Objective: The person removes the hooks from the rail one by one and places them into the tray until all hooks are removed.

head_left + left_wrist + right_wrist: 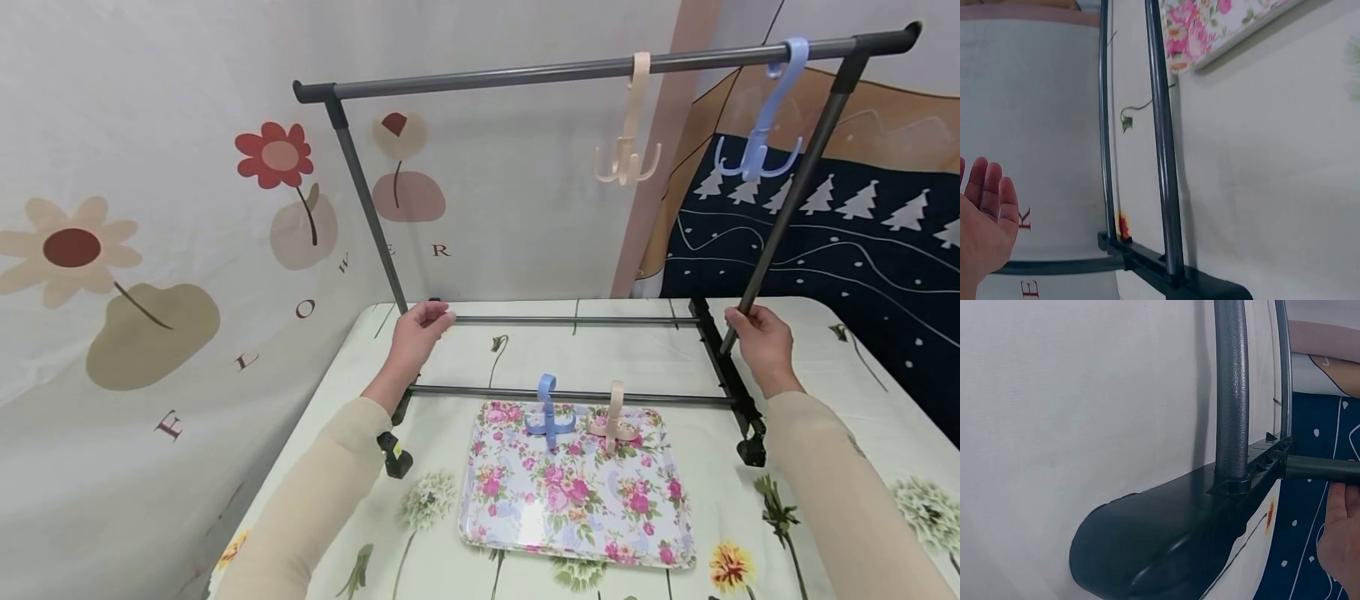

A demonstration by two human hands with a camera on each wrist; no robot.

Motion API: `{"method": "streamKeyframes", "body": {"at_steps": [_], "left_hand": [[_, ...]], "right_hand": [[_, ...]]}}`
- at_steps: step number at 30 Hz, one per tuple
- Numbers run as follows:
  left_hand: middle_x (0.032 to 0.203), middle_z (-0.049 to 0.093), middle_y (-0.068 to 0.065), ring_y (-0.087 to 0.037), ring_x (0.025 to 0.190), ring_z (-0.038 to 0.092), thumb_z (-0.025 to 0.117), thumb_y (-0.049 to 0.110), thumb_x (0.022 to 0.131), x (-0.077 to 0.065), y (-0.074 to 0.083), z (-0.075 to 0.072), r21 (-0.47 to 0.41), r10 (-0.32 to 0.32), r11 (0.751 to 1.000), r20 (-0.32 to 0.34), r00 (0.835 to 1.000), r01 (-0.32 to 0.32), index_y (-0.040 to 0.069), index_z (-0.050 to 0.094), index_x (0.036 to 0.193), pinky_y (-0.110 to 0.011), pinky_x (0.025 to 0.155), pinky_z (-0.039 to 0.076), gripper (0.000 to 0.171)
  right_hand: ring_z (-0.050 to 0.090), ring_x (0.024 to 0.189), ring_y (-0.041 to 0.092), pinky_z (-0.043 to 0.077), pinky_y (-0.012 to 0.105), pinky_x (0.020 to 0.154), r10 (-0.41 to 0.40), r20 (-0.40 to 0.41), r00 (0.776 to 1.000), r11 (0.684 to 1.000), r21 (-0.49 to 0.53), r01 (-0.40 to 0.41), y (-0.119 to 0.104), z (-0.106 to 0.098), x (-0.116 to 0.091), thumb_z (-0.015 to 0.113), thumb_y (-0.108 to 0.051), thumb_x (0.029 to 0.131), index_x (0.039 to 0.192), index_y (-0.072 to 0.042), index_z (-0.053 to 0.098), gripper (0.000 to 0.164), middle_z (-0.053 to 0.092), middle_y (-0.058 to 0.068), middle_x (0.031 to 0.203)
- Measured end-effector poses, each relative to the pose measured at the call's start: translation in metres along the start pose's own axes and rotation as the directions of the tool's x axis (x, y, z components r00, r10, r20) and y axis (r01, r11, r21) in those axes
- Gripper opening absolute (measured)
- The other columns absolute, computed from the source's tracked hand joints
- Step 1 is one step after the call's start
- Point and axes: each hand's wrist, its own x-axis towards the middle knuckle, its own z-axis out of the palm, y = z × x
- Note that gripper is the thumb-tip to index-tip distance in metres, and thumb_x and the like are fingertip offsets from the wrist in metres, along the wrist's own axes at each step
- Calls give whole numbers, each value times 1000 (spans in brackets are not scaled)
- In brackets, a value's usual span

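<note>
A dark metal clothes rack (480,81) stands on the table, with two uprights, a top rail and two lower bars. My right hand (763,346) holds the right upright (787,204) near its foot, thumb and fingers about the tube. At the foot of the left upright (367,196) is my left hand (422,333). Its fingers (991,187) are loosely extended in the left wrist view, with nothing in the palm. A beige hook (626,158) and a blue hook (757,150) hang from the top rail, right of its middle.
A floral tray (570,500) lies before the rack. On its back edge are another blue hook (551,417) and another beige hook (613,421). Black rack feet stand at either side, the right foot (752,450) near my forearm. A flower-printed curtain (150,167) hangs behind.
</note>
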Motion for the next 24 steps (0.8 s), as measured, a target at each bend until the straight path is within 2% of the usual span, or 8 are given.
{"method": "streamKeyframes", "body": {"at_steps": [4, 9, 13, 18, 21, 24], "left_hand": [[114, 62, -10, -27, 109, 58, 66, 31, 97, 5, -4, -10, 6, -18, 1000, -53, 998, 18, 7, 61, 123, -43, 96, 48, 35], [116, 61, -9, -24, 108, 57, 65, 36, 97, 11, -8, -22, -7, -57, 998, -143, 988, 57, 8, 60, 124, -44, 98, 47, 39], [116, 60, -7, -20, 105, 57, 64, 36, 98, 17, -13, -34, -45, -71, 997, -232, 970, 62, 8, 60, 125, -39, 95, 47, 40], [116, 59, -6, -19, 106, 57, 66, 35, 96, 25, -14, -49, -104, -90, 993, -345, 934, 57, 6, 60, 128, -33, 95, 47, 43], [121, 58, -7, -20, 111, 56, 67, 36, 96, 29, -11, -55, -107, -102, 992, -376, 921, 66, 7, 58, 131, -34, 98, 46, 47], [126, 58, -9, -22, 115, 54, 67, 36, 95, 32, -7, -57, -94, -107, 993, -388, 915, 76, 8, 57, 133, -36, 99, 45, 48]], "right_hand": [[51, 102, 4, 36, 43, 99, 31, 8, 1000, 999, 38, -31, -31, -3, -24, 56, -64, 91, 113, -22, 62, 47, 66, -16, 106], [50, 99, 3, 36, 43, 99, 35, 11, 999, 999, 37, -35, -55, -5, -44, 55, -55, 96, 107, -23, 60, 34, 60, -21, 96], [50, 101, 6, 35, 45, 100, 40, 25, 999, 999, 13, -41, -62, -5, -49, 52, -50, 99, 106, -22, 57, 29, 55, -22, 93], [50, 103, 8, 35, 45, 101, 52, 36, 998, 998, 16, -53, -64, -5, -49, 52, -50, 100, 106, -23, 57, 28, 56, -20, 95], [50, 104, 9, 35, 45, 102, 56, 35, 998, 998, 18, -57, -64, -5, -49, 52, -50, 100, 106, -23, 57, 28, 57, -18, 97], [50, 105, 9, 35, 45, 103, 59, 36, 998, 998, 18, -59, -63, -5, -48, 52, -50, 100, 106, -24, 56, 27, 57, -18, 98]]}}
